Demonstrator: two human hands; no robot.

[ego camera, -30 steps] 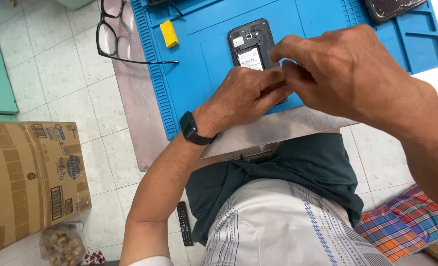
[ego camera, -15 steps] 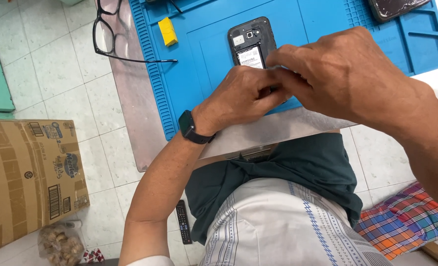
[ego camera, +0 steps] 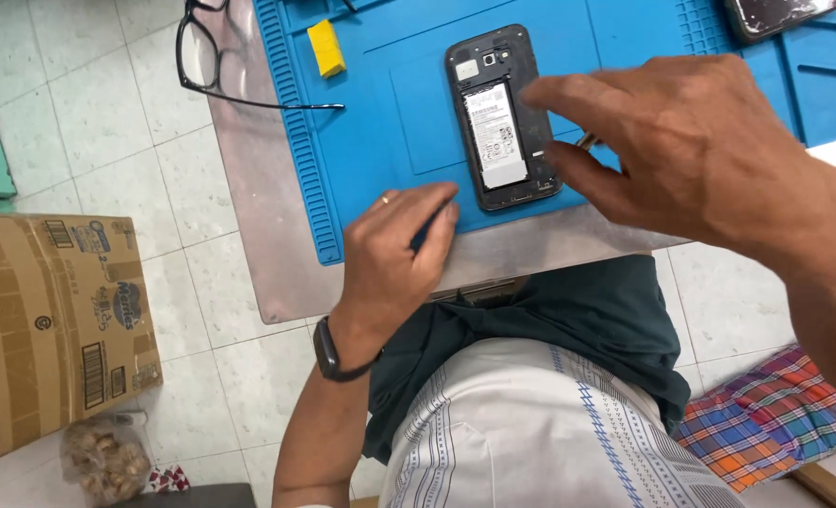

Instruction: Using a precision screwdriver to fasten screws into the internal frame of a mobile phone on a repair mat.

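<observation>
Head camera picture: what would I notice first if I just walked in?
Probably the opened phone with its back off and white battery showing, lying on the bright blue mat. The right hand hovers spread beside it, the left hand rests at the mat's near edge. Black glasses lie left of the mat.

Left hand (ego camera: 394, 259) is lying palm down, fingers curled loosely with the tips pointing up and right, ring on one finger and a dark band at the wrist. Right hand (ego camera: 691, 150) is raised, fingers spread, thumb and forefinger parted.
</observation>
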